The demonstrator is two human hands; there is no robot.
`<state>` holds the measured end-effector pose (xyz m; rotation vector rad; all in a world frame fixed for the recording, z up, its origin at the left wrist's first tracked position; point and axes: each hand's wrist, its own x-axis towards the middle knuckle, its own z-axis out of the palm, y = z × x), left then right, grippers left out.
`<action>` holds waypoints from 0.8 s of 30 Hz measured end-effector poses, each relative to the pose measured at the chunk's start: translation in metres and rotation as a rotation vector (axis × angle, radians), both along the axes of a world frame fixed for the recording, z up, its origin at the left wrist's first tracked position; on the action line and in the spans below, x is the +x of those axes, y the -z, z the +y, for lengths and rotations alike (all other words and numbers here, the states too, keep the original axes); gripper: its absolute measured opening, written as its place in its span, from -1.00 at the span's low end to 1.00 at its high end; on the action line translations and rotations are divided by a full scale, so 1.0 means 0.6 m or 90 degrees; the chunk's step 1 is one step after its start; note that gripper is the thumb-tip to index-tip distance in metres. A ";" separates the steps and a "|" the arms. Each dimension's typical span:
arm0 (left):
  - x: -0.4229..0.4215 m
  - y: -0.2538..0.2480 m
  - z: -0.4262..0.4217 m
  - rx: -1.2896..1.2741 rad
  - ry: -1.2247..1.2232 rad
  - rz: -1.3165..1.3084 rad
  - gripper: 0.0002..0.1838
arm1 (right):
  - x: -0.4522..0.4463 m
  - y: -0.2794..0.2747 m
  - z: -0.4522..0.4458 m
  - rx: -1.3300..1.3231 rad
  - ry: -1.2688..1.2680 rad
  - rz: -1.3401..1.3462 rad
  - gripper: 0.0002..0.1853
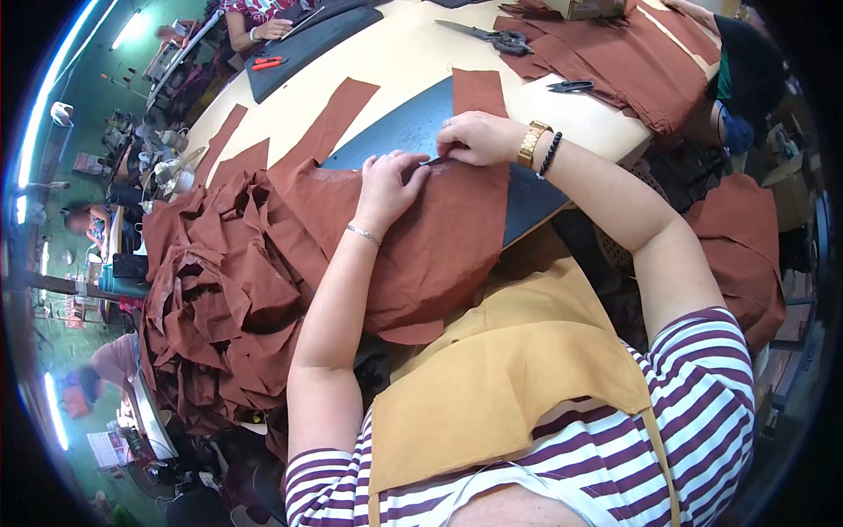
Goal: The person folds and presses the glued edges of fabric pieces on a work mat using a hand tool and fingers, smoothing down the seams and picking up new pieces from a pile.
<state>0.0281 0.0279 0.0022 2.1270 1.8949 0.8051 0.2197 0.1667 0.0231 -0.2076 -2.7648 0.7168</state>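
Head | left hand (391, 184) curled on brown cloth (421, 255), grip unclear | right hand (481, 139) nearly closed at far edge, hold unclear | cloth partly over blue board (395, 126), near side | smooth lightly, guide evenly, avoid stretching

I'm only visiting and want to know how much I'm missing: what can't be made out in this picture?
All in the head view:
- What the right hand pinches: a dark sliver, mostly covered by fingers.
- The left hand's palm: turned away, towards the cloth.
- Much of the blue board: under the cloth.
- Inside the brown pile: covered by its folds.
- The co-worker at top left: cut off by the top edge.
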 end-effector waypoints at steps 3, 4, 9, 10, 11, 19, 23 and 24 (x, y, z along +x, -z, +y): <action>-0.016 -0.005 -0.007 -0.021 0.003 0.026 -0.82 | 0.008 0.021 0.002 0.065 -0.010 0.072 -0.91; -0.020 -0.006 -0.009 -0.014 0.008 0.045 -0.83 | 0.011 0.025 0.001 0.092 -0.009 0.085 -0.90; -0.036 -0.002 -0.016 0.035 0.040 0.127 -0.85 | 0.019 0.048 -0.008 0.167 0.018 0.091 -0.82; -0.038 -0.001 -0.017 0.043 0.047 0.143 -0.84 | 0.022 0.048 -0.010 0.181 0.013 0.086 -0.81; -0.042 0.000 -0.018 0.055 0.053 0.154 -0.83 | 0.024 0.048 -0.012 0.195 0.007 0.080 -0.79; -0.072 0.010 -0.023 0.140 0.102 0.296 -0.71 | 0.030 0.036 -0.055 0.309 0.063 0.002 -0.66; -0.069 0.009 -0.026 0.159 0.095 0.316 -0.71 | 0.019 0.031 -0.072 0.395 0.082 0.000 -0.64; -0.069 0.009 -0.026 0.157 0.093 0.316 -0.70 | 0.014 0.031 -0.078 0.428 0.083 0.006 -0.63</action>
